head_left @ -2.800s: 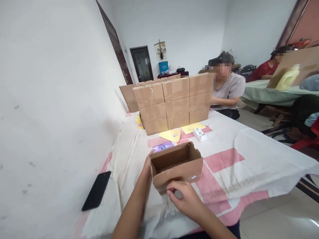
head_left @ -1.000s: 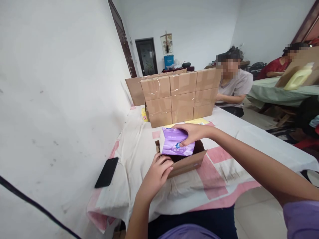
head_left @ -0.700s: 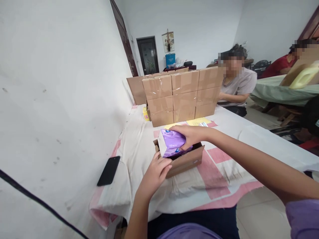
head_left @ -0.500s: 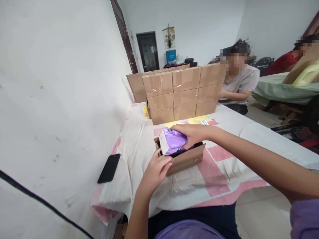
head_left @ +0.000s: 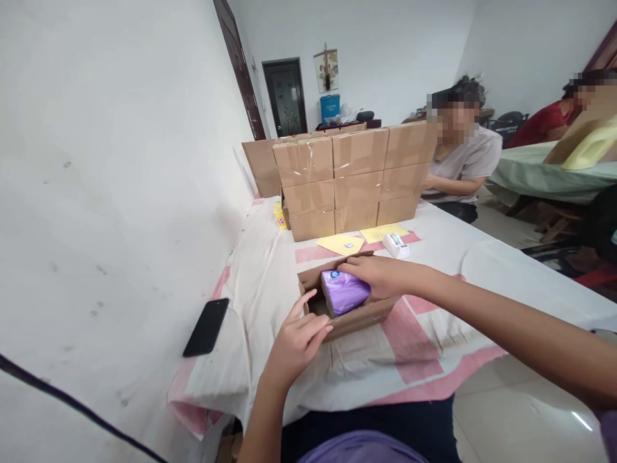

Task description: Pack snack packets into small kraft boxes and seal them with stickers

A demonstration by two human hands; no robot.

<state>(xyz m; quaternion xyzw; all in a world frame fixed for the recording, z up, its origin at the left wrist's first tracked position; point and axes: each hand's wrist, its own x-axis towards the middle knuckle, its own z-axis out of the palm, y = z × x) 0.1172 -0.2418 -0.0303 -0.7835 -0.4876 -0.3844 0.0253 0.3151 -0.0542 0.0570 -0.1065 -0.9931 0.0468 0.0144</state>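
Note:
A purple tissue pack (head_left: 346, 292) lies inside an open cardboard box (head_left: 359, 321) near the table's front edge, toward the box's right part. My right hand (head_left: 378, 275) grips the pack from above and the right, its fingers along the top. At the box's left end my left hand (head_left: 301, 328) holds the near left edge, fingers curled over the rim. Bare cardboard shows inside the box at the left.
Beyond the box stand stacked cardboard boxes (head_left: 357, 177), yellow papers (head_left: 340, 244) and a small white item (head_left: 396, 245). A black phone (head_left: 206, 328) lies at left, a yellow packet (head_left: 280, 217) behind. A person (head_left: 465, 154) sits across the table; another (head_left: 544, 122) is farther right.
The purple pack has gone down and slightly right, deeper into the box, with my right hand on it. The white item and yellow papers now show more fully. My left hand stays at the box.

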